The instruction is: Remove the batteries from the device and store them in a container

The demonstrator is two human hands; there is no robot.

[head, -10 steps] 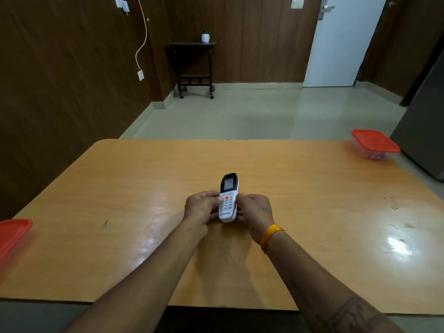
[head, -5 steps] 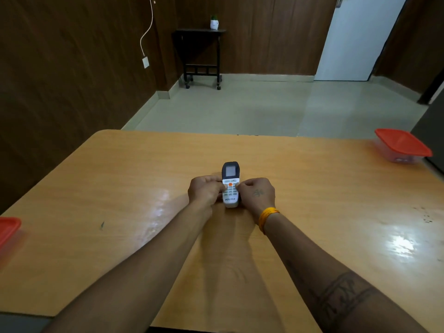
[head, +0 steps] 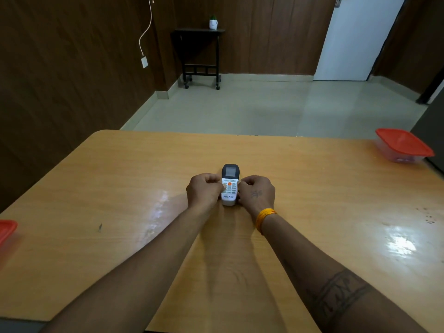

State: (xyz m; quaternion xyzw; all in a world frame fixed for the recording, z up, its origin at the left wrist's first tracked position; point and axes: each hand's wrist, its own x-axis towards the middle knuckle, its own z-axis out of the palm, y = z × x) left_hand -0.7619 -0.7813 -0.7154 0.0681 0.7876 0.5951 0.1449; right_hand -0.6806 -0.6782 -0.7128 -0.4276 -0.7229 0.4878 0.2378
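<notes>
Table point(head: 120, 188) fills most of our view, wooden and glossy. At its far right corner we see a clear container point(head: 397, 153) under a red lid; another red lid point(head: 6, 230) shows at its left edge. At the table's middle we find the remote point(head: 230, 188), buttons up, our left hand point(head: 204, 191) and right hand point(head: 258, 193) gripping its sides.
</notes>
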